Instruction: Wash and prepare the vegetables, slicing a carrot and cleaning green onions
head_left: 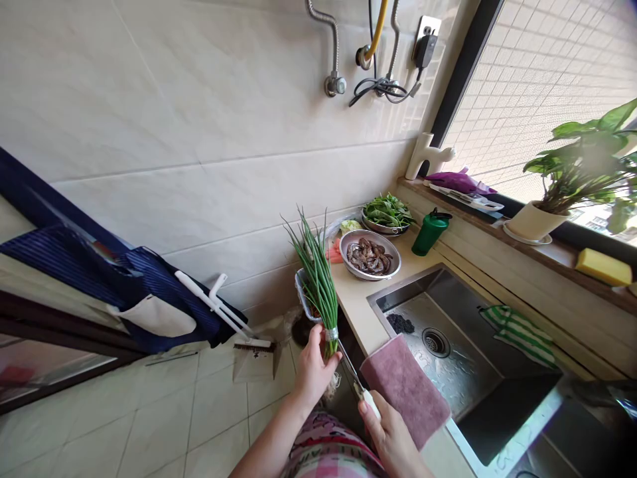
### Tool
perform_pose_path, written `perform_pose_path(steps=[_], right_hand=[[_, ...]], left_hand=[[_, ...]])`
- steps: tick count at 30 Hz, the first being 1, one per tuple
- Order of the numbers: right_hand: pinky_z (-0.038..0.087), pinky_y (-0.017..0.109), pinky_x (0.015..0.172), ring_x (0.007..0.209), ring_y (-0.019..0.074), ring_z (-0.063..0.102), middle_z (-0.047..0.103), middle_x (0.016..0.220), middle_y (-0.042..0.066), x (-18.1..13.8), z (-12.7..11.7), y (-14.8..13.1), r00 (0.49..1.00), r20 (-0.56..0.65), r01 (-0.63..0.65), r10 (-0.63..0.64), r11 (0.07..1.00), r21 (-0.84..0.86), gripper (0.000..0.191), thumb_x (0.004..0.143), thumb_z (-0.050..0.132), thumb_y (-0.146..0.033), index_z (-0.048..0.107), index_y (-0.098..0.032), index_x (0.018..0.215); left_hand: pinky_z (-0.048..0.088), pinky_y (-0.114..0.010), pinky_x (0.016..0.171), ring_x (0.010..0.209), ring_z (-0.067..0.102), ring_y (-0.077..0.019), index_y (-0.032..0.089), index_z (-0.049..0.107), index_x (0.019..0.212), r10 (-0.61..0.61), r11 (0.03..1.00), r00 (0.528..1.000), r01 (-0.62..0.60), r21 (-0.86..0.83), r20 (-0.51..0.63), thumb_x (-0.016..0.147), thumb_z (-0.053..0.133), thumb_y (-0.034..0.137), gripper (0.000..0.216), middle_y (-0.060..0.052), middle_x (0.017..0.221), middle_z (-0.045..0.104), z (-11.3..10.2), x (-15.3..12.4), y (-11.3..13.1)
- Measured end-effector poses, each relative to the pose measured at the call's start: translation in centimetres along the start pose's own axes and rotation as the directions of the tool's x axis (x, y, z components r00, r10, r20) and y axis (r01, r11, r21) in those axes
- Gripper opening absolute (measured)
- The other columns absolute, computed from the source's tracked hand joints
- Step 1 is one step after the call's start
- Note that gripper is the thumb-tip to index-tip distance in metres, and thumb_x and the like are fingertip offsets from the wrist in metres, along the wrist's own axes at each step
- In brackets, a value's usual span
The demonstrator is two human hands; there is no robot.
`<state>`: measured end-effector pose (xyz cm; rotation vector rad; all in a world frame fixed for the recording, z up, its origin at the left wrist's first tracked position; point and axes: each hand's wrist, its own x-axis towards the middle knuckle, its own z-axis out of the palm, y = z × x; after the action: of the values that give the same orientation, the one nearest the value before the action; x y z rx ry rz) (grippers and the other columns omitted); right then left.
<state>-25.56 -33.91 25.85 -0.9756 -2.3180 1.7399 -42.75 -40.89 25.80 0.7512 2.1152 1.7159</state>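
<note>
My left hand [318,362] is closed around the lower end of a bunch of scallions [318,285], just below a pale band that ties it. The long green tops point up and away, and whitish roots hang under my fingers. In my right hand [391,431] is a knife [369,401], gripped by its white handle. Its narrow blade slants up toward the band, close to the stems; whether it touches them I cannot tell. Behind the scallions a plastic-lined bin [301,292] is partly hidden.
On the counter [358,312] are a bowl of shrimp [369,257], leafy greens [388,211] and a green bottle [430,232]. A mauve cloth [405,392] drapes over the edge beside the steel sink [448,292]. A broom and dustpan [256,358] stand on the floor at left.
</note>
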Motion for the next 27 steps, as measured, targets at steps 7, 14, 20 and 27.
perform_pose_path(steps=[7,14,20,27], right_hand=[[0.036,0.024,0.058,0.063,0.0137,0.042,0.048,0.067,-0.001,0.1,0.4,0.6,0.998,-0.053,0.017,-0.017,1.000,-0.002,0.044,0.084,0.039,-0.060,0.050,-0.018,0.075],[0.033,0.023,0.054,0.060,0.0127,0.040,0.045,0.066,-0.002,0.0,0.4,0.9,0.998,-0.046,0.053,-0.054,0.998,-0.016,0.042,0.085,0.036,-0.060,0.047,-0.020,0.074],[0.031,0.023,0.052,0.057,0.0121,0.038,0.043,0.061,-0.003,0.3,0.6,1.3,0.994,-0.090,0.053,-0.057,0.998,-0.041,0.044,0.084,0.039,-0.060,0.047,-0.019,0.071],[0.037,0.024,0.061,0.067,0.0141,0.042,0.049,0.071,0.000,0.3,0.6,0.5,0.996,-0.011,0.085,-0.084,0.994,0.064,0.044,0.085,0.037,-0.059,0.052,-0.018,0.076]], left_hand=[[0.046,-0.034,0.084,0.094,0.063,-0.0223,0.022,0.046,0.116,0.013,0.999,1.000,-0.014,-0.039,-0.016,0.065,0.067,0.019,0.054,-0.007,0.103,0.067,0.8,-0.6,-0.5],[0.048,-0.033,0.081,0.090,0.064,-0.0217,0.021,0.041,0.116,-0.008,1.000,1.000,0.008,-0.029,-0.007,0.066,0.066,0.018,0.055,-0.009,0.101,0.066,1.3,-0.6,0.0],[0.048,-0.033,0.082,0.091,0.064,-0.0212,0.022,0.040,0.115,-0.023,0.996,1.000,0.024,-0.088,0.011,0.067,0.065,0.017,0.055,-0.008,0.104,0.065,1.4,-0.7,0.0],[0.049,-0.032,0.080,0.091,0.064,-0.0214,0.022,0.041,0.114,-0.024,0.988,1.000,0.024,-0.150,0.002,0.065,0.068,0.019,0.056,-0.008,0.102,0.066,1.2,-0.6,0.1]])
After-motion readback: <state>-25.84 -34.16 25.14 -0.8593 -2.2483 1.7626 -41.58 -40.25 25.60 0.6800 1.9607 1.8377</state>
